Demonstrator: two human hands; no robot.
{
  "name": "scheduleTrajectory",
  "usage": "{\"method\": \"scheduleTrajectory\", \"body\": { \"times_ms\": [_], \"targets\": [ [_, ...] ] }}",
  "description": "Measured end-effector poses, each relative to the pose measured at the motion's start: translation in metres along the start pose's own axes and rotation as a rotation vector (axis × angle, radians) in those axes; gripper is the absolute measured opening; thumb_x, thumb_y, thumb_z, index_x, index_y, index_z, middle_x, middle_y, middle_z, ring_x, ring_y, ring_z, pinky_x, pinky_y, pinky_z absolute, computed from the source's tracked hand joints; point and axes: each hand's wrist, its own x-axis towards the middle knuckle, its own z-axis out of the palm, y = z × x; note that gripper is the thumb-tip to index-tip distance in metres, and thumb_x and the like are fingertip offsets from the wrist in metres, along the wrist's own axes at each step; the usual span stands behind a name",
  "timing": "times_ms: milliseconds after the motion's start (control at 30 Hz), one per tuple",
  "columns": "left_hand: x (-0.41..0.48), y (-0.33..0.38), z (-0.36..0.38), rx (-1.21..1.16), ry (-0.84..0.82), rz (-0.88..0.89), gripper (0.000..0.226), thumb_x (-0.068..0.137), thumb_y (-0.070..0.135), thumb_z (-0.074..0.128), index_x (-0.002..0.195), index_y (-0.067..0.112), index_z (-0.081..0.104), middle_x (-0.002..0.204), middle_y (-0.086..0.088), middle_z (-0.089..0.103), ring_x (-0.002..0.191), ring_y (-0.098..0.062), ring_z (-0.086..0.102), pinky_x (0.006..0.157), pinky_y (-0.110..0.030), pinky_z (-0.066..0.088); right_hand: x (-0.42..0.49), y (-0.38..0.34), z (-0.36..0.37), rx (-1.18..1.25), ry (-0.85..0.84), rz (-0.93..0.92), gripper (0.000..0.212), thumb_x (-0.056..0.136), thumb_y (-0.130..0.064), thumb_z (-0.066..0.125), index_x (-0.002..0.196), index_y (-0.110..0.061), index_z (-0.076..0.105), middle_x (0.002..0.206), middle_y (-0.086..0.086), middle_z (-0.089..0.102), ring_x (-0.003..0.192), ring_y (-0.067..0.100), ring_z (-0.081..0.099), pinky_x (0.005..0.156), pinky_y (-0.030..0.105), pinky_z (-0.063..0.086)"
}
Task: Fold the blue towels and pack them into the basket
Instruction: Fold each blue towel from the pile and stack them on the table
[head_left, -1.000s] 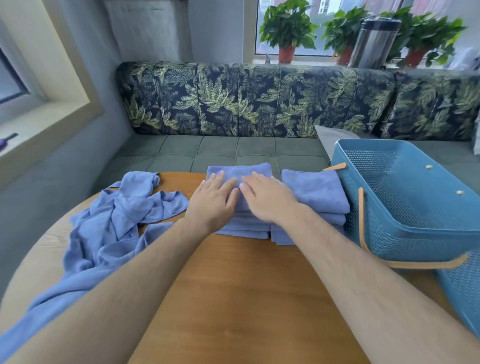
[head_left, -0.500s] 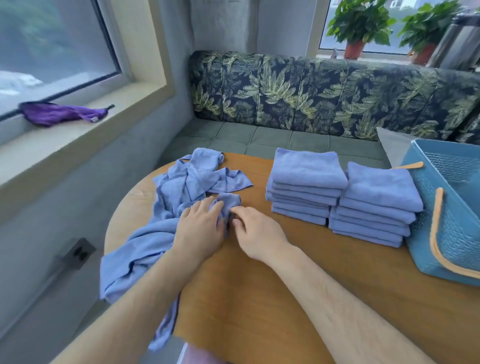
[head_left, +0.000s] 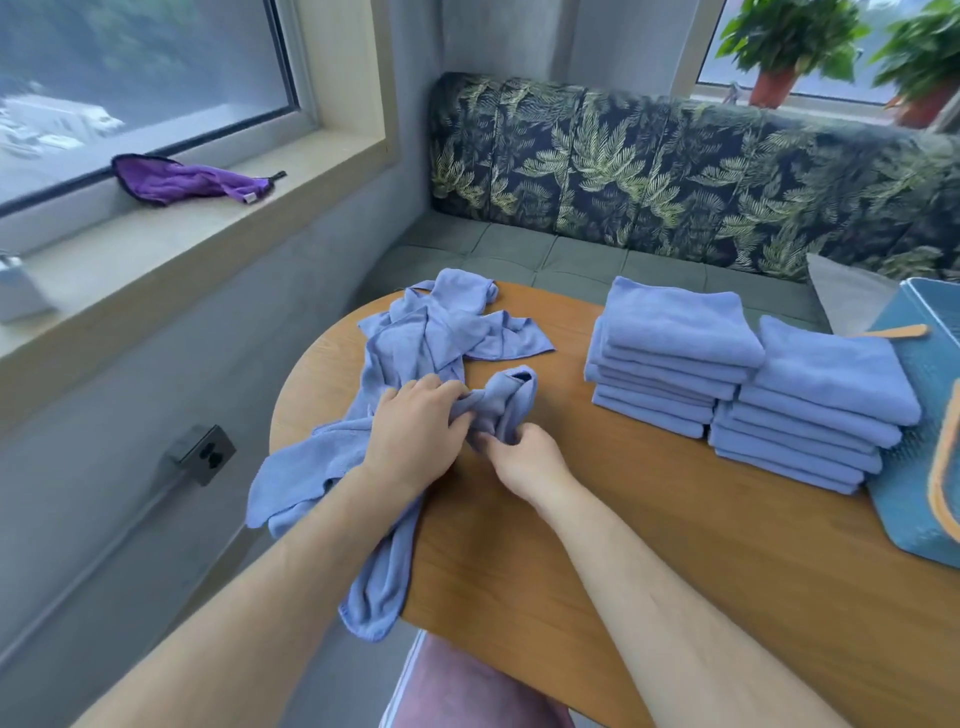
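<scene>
A heap of unfolded blue towels (head_left: 431, 338) lies on the left part of the round wooden table (head_left: 649, 545), with some cloth hanging over the near edge. My left hand (head_left: 410, 436) grips a bunched blue towel (head_left: 501, 402) from the heap, and my right hand (head_left: 524, 457) pinches the same towel from below. Two stacks of folded blue towels stand to the right: the left stack (head_left: 670, 353) and the right stack (head_left: 821, 400). The blue basket (head_left: 904, 499) with tan handles sits at the table's right edge, partly cut off.
A cushioned bench with leaf-print backrest (head_left: 675, 171) runs behind the table. A purple cloth (head_left: 182, 182) lies on the window sill at left. Potted plants (head_left: 784, 47) stand on the far sill. A wall socket (head_left: 200, 452) sits low on the left wall.
My hands left the folded stack, moved left to the loose heap, and now grip a towel and lift it off the table. The view swung left.
</scene>
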Motion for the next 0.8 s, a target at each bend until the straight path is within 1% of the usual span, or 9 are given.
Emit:
{"method": "scheduleTrajectory", "body": {
  "times_ms": [67, 133, 233, 300, 433, 533, 633, 733, 800],
  "targets": [
    [0.001, 0.010, -0.008, -0.089, 0.000, 0.001, 0.024, 0.092, 0.036, 0.063, 0.112, 0.023, 0.068, 0.096, 0.001, 0.063, 0.091, -0.027, 0.063, 0.077, -0.040, 0.046, -0.004, -0.003, -0.005, 0.179, 0.018, -0.029, 0.026, 0.091, -0.030, 0.066, 0.072, -0.015, 0.057, 0.063, -0.004, 0.052, 0.058, 0.012, 0.045, 0.055, 0.028, 0.035],
    [0.001, 0.022, -0.014, -0.172, 0.018, -0.001, 0.023, 0.093, 0.036, 0.063, 0.112, 0.022, 0.067, 0.099, 0.001, 0.062, 0.093, -0.025, 0.062, 0.074, -0.041, 0.051, -0.008, -0.004, -0.011, 0.269, 0.098, -0.087, 0.022, 0.092, -0.025, 0.062, 0.074, -0.012, 0.058, 0.065, -0.004, 0.051, 0.056, 0.008, 0.042, 0.055, 0.027, 0.034],
    [0.000, 0.044, -0.026, -0.314, 0.064, -0.018, 0.021, 0.094, 0.033, 0.064, 0.112, 0.022, 0.064, 0.103, 0.003, 0.058, 0.094, -0.017, 0.059, 0.072, -0.040, 0.052, -0.018, -0.008, -0.025, 0.392, 0.140, -0.149, 0.023, 0.092, -0.024, 0.059, 0.083, -0.002, 0.059, 0.074, 0.000, 0.057, 0.066, 0.009, 0.049, 0.065, 0.030, 0.041],
    [0.005, 0.061, -0.035, -0.397, 0.083, -0.010, 0.021, 0.094, 0.030, 0.065, 0.113, 0.021, 0.064, 0.105, 0.004, 0.056, 0.092, -0.013, 0.057, 0.075, -0.036, 0.050, -0.026, -0.017, -0.043, 0.504, 0.124, -0.169, 0.019, 0.089, -0.024, 0.058, 0.079, -0.008, 0.060, 0.075, 0.001, 0.060, 0.072, 0.013, 0.053, 0.071, 0.035, 0.044],
    [0.015, 0.111, -0.050, -0.543, 0.064, 0.010, 0.023, 0.093, 0.028, 0.065, 0.115, 0.021, 0.065, 0.107, 0.005, 0.057, 0.092, -0.002, 0.050, 0.082, -0.016, 0.041, -0.046, -0.028, -0.093, 0.688, 0.039, -0.259, 0.019, 0.090, -0.025, 0.057, 0.083, -0.010, 0.065, 0.085, 0.009, 0.066, 0.082, 0.021, 0.061, 0.079, 0.038, 0.049],
    [0.012, 0.153, -0.062, -0.780, -0.065, 0.008, 0.019, 0.096, 0.020, 0.054, 0.106, 0.023, 0.070, 0.100, 0.003, 0.066, 0.088, -0.006, 0.058, 0.082, -0.020, 0.047, -0.060, -0.018, -0.136, 0.685, 0.074, -0.316, 0.024, 0.100, -0.020, 0.055, 0.110, -0.004, 0.071, 0.106, 0.012, 0.076, 0.097, 0.024, 0.073, 0.083, 0.034, 0.058],
    [0.010, 0.181, -0.053, -1.141, -0.214, -0.170, 0.031, 0.098, 0.012, 0.044, 0.101, 0.020, 0.074, 0.088, 0.006, 0.073, 0.080, -0.006, 0.066, 0.070, -0.034, 0.059, -0.067, 0.007, -0.177, 0.615, 0.118, -0.330, 0.023, 0.098, -0.024, 0.059, 0.112, -0.011, 0.072, 0.110, 0.013, 0.075, 0.104, 0.027, 0.071, 0.087, 0.039, 0.056],
    [0.010, 0.203, -0.020, -1.078, -0.269, -0.277, 0.020, 0.096, 0.027, 0.057, 0.099, 0.009, 0.066, 0.084, -0.001, 0.070, 0.076, -0.015, 0.066, 0.062, -0.033, 0.056, -0.073, 0.042, -0.204, 0.594, 0.114, -0.290, 0.022, 0.097, -0.020, 0.062, 0.112, -0.009, 0.073, 0.111, 0.014, 0.074, 0.095, 0.024, 0.069, 0.077, 0.035, 0.054],
    [0.009, 0.219, -0.001, -0.956, -0.464, -0.252, 0.045, 0.083, 0.045, 0.057, 0.086, 0.000, 0.061, 0.075, 0.001, 0.061, 0.068, -0.014, 0.054, 0.064, -0.032, 0.045, -0.078, 0.064, -0.214, 0.607, 0.135, -0.246, 0.021, 0.096, -0.019, 0.066, 0.112, -0.007, 0.073, 0.107, 0.013, 0.074, 0.090, 0.020, 0.067, 0.073, 0.031, 0.051]
  ]
}}
